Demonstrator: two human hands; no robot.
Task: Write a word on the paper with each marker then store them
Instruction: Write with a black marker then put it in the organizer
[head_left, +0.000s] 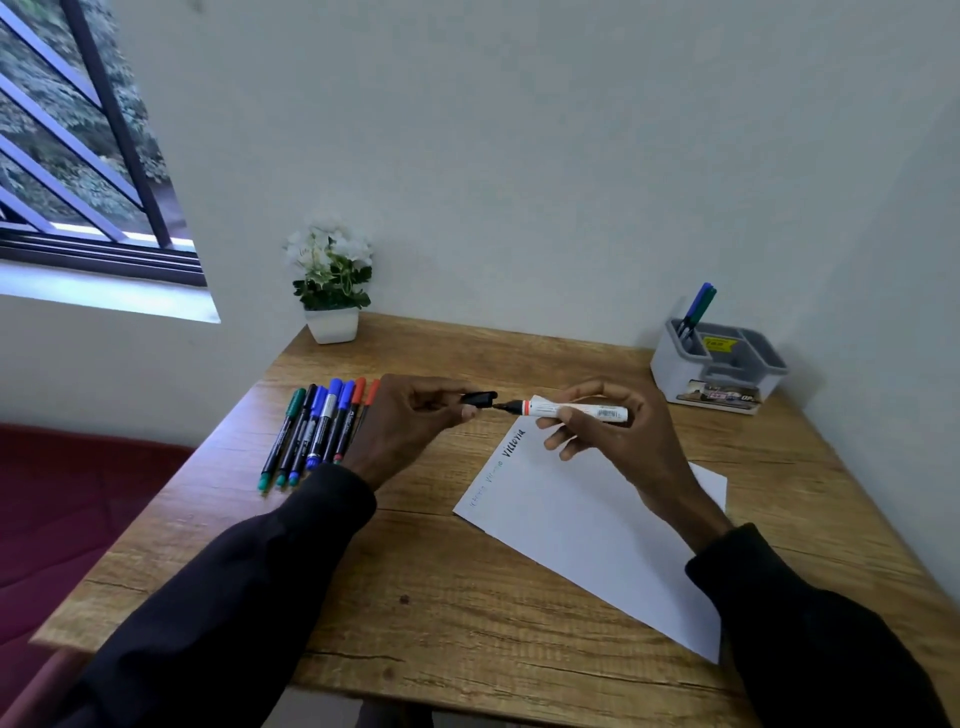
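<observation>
White marker (576, 409) sits in my right hand (618, 431). My fingers (558, 422) curl round the rear half of its barrel and hold it level above the desk (415, 597). Its long axis runs left to right, and its dark nib (506, 405) points left.

Straight off that nib and just apart from it, my left hand (410, 421) pinches the black cap (479, 398) between thumb and fingertips. As far as I can tell, the cap's open end faces the nib. The two pieces lie nearly on one line, the cap a touch higher than the tip. The coming move turns on closing that small gap along the shared axis, with either hand sliding toward the other.

I judge this to be recapping, since a bold black word already stands along the left edge of the paper (587, 525). The paper lies flat below my right hand and toward me.

Beyond my left hand, a row of markers (317, 431) lies side by side on the desk, caps on. At the back right stands the grey organiser (717, 369), with two stored markers (698, 306) upright in its left compartment. My right hand is the nearer one to it, so storing falls to that side.
</observation>
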